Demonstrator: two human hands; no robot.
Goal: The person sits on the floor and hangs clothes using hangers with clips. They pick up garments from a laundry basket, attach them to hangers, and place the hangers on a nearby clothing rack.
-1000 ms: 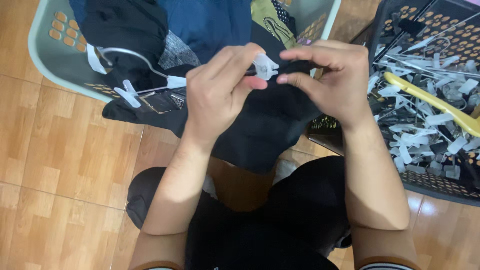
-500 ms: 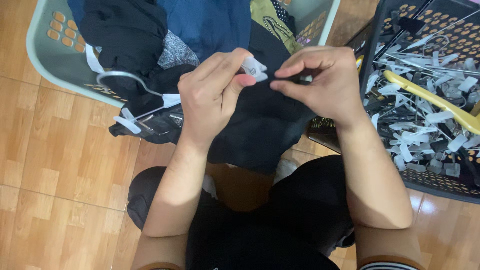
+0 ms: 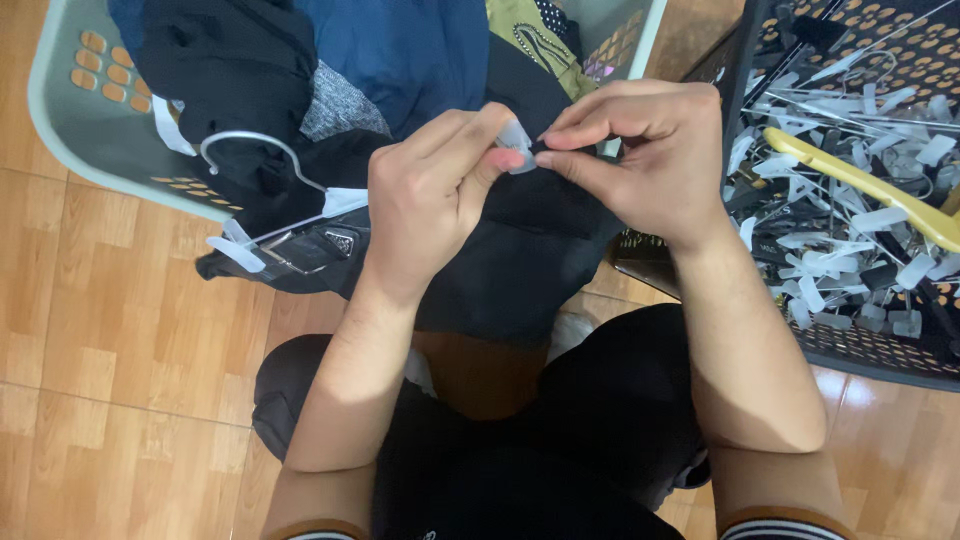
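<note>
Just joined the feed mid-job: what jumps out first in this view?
At centre, the left hand and right hand pinch a small translucent plastic clip on a black garment. Upper left, a pale green plastic laundry basket holds dark clothes. At right, a black perforated crate is full of white clip hangers and one yellow plastic hanger.

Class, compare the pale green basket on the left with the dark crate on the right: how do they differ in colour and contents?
The pale green basket is light-coloured; the dark crate is black. The basket holds folded and crumpled clothes in black, blue and olive; the crate holds a heap of hangers with white clips, plus one yellow hanger. Both have perforated walls and stand on the wooden floor.
</note>
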